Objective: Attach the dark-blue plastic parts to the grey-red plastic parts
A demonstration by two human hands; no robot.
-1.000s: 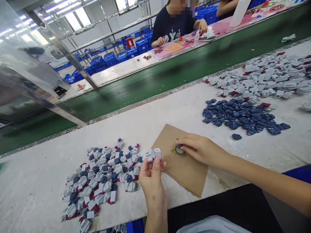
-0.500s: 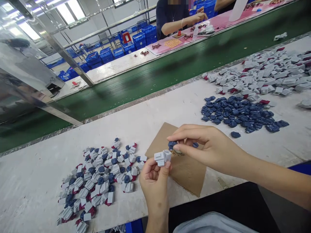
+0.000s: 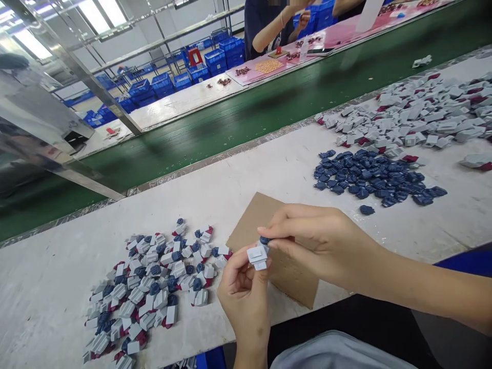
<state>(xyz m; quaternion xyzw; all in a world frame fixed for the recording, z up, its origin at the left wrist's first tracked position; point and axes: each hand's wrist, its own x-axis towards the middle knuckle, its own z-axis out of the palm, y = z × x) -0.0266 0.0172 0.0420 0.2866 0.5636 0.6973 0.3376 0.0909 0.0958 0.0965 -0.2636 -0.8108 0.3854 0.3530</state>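
Between the thumb and fingers of my left hand (image 3: 246,287) is a light grey plastic part (image 3: 258,256). My right hand (image 3: 307,236) pinches a small dark blue piece (image 3: 264,240), which touches the top of the grey part. Both hands are over a brown cardboard sheet (image 3: 294,277), partly hidden by them. To the left lies a heap of grey, blue and dark red assembled parts (image 3: 149,282). Farther right are a pile of loose dark blue pieces (image 3: 369,174) and, behind it, a large pile of grey and dark red parts (image 3: 423,113).
A green conveyor belt (image 3: 215,128) runs behind the white table (image 3: 57,261). Across it a person (image 3: 265,31) sits at a pink-covered bench (image 3: 249,77), near blue crates (image 3: 161,84). A metal post (image 3: 96,87) stands at the left.
My right hand has moved left and brought the blue piece against the grey part, which has turned slightly. The view has shifted a little, and the person across the belt has raised an arm.
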